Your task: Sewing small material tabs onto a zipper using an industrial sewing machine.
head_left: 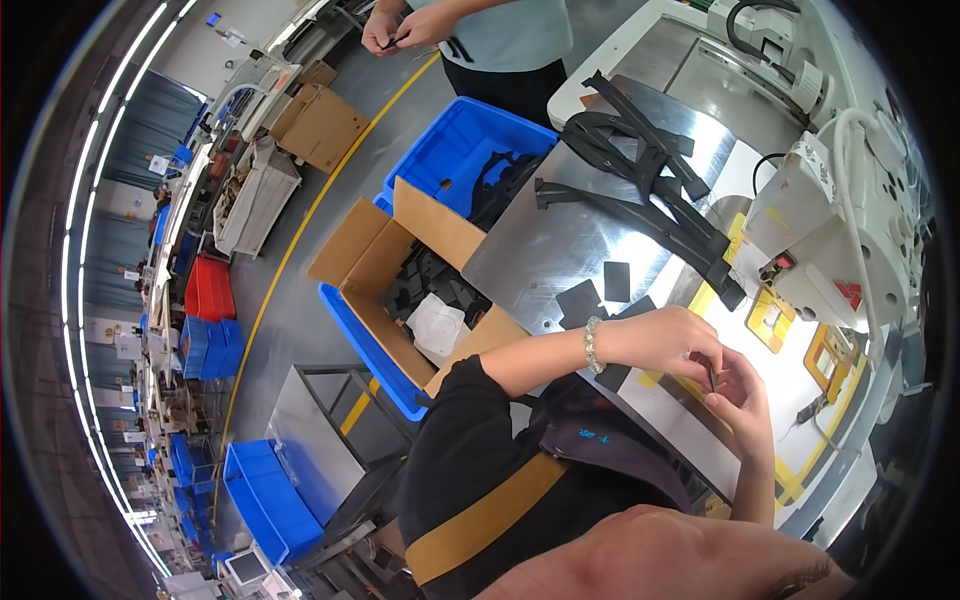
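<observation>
Pinching a dark piece (712, 380) between left hand (665, 340) and right hand (743, 408), equally near both, below-left of the machine (885, 255), seemingly steep lengthwise.

Worn are a black top (452, 425), mustard band (490, 515) and beaded bracelet (591, 346).

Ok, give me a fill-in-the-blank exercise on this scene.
The hand with the pale beaded bracelet is the person's ___ one.
A small dark piece shows between the person's two ___.
The long straps on the shiny metal table are ___.
The painted floor line is ___.
Missing words: left; hands; black; yellow.
</observation>
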Demonstrator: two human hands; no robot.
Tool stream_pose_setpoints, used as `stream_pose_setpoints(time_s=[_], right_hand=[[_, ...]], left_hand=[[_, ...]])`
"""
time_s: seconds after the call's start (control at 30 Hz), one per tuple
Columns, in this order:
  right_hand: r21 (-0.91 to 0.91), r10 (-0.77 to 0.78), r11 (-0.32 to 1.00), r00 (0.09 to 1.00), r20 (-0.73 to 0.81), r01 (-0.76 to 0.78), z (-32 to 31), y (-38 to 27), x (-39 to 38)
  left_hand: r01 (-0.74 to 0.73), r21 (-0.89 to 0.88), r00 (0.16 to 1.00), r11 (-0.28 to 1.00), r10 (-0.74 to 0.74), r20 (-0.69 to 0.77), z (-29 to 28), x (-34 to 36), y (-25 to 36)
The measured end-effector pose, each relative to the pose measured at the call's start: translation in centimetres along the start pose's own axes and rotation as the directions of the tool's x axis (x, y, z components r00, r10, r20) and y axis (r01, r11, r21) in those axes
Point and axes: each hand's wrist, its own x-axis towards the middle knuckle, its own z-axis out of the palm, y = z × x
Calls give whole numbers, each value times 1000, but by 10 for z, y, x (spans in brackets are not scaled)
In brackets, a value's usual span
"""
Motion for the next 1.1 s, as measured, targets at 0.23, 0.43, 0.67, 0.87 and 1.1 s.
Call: stream_pose_setpoints(time_s=[0.23,0.43,0.67,0.87,1.1], right_hand=[[-164,-114,982,989,-94,98,-4,-1,-3],[-310,-278,924,951,-134,226,-8,4,-10],[-405,-408,861,894,-187,308,-4,2,-22],[-382,-468,848,858,-212,368,0,1,-24],[-352,-502,842,832,-236,409,1,4,-24]], left_hand=[[1,-60,999,998,-4,-49,1,2,2],[12,-114,991,993,-27,-131,3,2,13],[-79,-142,965,987,40,-258,10,3,24],[-103,-133,940,986,52,-336,13,2,29],[-94,-211,926,973,7,-378,19,3,28]])
